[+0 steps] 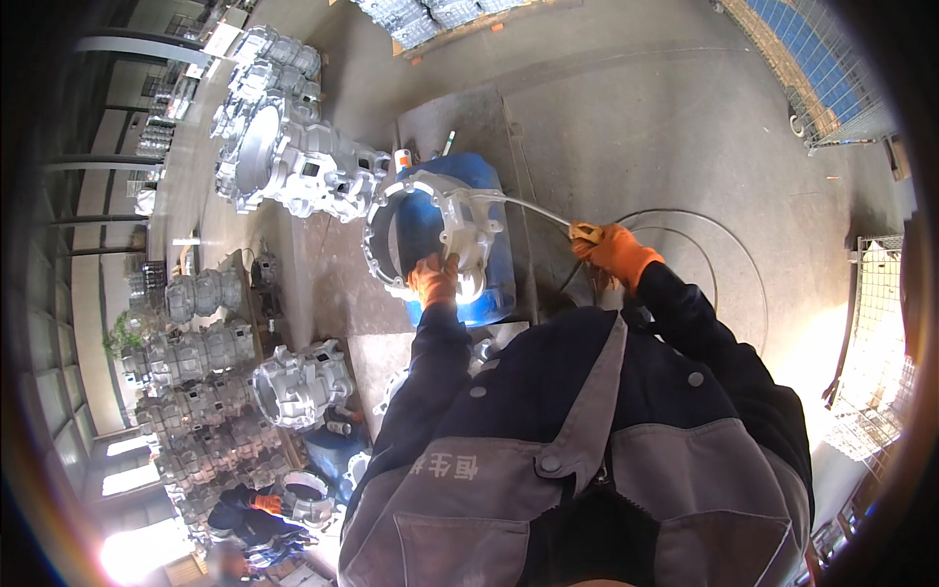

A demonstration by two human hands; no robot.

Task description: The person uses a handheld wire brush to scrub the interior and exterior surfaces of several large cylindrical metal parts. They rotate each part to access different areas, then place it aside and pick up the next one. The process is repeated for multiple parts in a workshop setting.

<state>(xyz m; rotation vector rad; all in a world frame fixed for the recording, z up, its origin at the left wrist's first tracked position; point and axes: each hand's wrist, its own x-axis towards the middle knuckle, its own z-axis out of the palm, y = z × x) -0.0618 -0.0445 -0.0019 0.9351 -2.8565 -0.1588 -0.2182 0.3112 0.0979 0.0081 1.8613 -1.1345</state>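
A silvery cast-metal housing with a round open flange rests on a blue drum in front of me. My left hand, in an orange glove, grips the housing's near edge. My right hand, also orange-gloved, holds an air-blow gun whose thin metal nozzle tube reaches left to the top of the housing. A dark hose loops from the gun across the concrete floor to my right. My dark sleeves and grey apron fill the lower part of the view.
Many similar metal housings stand in rows at upper left and stacked at lower left. Another person in orange gloves works at lower left. A wire-mesh cage stands at upper right, another at right. A pallet of castings sits at top.
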